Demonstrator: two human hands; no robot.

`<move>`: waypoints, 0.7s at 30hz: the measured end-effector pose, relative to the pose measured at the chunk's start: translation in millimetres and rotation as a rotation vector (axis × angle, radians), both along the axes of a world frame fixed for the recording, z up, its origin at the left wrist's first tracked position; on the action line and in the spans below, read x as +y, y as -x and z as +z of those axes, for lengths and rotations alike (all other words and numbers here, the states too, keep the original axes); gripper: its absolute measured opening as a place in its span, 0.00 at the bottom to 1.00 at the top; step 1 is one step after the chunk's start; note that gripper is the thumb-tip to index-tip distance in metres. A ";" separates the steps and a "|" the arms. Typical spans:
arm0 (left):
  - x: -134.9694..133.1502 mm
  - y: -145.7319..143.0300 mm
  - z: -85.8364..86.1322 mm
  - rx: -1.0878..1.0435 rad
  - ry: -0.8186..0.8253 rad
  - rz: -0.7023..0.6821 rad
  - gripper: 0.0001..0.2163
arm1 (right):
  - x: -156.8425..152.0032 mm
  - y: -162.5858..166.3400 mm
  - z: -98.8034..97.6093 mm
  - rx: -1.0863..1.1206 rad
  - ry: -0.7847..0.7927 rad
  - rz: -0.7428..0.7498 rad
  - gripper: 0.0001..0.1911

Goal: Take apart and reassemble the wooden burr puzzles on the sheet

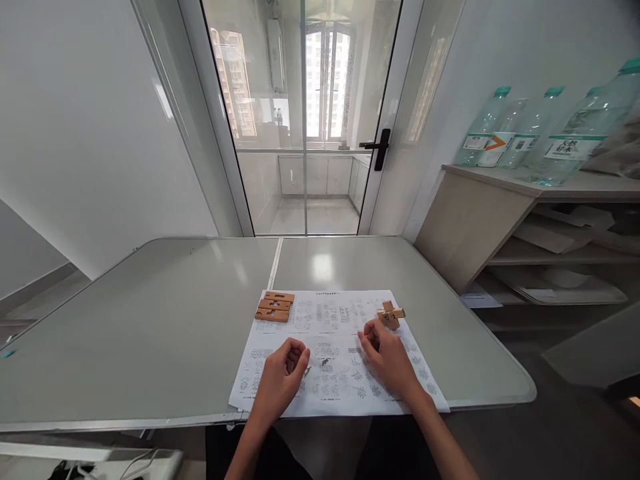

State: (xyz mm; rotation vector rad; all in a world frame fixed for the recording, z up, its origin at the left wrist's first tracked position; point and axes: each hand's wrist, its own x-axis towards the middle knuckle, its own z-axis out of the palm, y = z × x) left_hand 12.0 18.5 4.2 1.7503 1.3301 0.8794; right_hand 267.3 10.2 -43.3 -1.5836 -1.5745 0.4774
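Observation:
My left hand (285, 372) rests over the lower part of a printed sheet (310, 333), its fingers curled in toward the thumb. Nothing shows in it. On the sheet's right side my right hand (386, 357) is also closed, fingers bent, with nothing visible between them. Just beyond its knuckles sits a cross-shaped assembly of interlocked wooden puzzle pieces (390, 316), marked with dark characters. At the sheet's upper left lie several flat wooden pieces (275, 307) with cut-out slots, side by side in a stack-like row. The sheet carries small line drawings and diagrams.
The grey table (150, 333) has rounded corners and a pale seam. Behind it stands a glass door (305, 120) with a black handle (383, 148). On the right, a wooden shelf unit (480, 220) bears several clear bottles (530, 127). Cables (137, 463) lie below at the left.

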 end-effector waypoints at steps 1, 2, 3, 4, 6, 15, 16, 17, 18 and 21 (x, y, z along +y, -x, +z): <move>-0.3 -0.1 0.2 0.000 -0.004 0.002 0.15 | -0.2 0.1 0.2 -0.002 -0.002 -0.002 0.12; -0.5 -0.1 0.3 -0.001 -0.008 0.006 0.15 | -0.4 0.2 0.5 -0.001 -0.004 -0.002 0.13; -0.6 -0.2 0.4 -0.003 -0.012 0.009 0.15 | -0.6 0.3 1.0 0.003 -0.004 -0.001 0.13; -0.7 -0.2 0.4 -0.006 -0.015 0.011 0.15 | -0.7 0.4 1.7 0.008 -0.004 0.001 0.14; -0.8 -0.2 0.3 -0.010 -0.021 0.015 0.16 | -0.9 0.5 3.1 0.020 -0.003 -0.001 0.15; -1.4 2.5 -3.1 -0.020 -0.008 -0.016 0.15 | -0.8 -1.2 4.9 0.055 -0.017 -0.106 0.17; -1.5 2.8 -3.5 -0.019 -0.005 -0.018 0.15 | -1.0 -1.3 5.2 0.061 -0.021 -0.118 0.17; -1.6 3.0 -3.8 -0.016 -0.003 -0.018 0.15 | -1.3 -1.3 5.6 0.069 -0.029 -0.130 0.16; -1.7 3.1 -4.0 -0.013 -0.002 -0.019 0.15 | -1.5 -1.3 6.3 0.076 -0.035 -0.140 0.16; -2.0 2.8 -3.9 -0.008 -0.005 -0.017 0.15 | -2.1 -1.5 8.4 0.103 -0.040 -0.163 0.16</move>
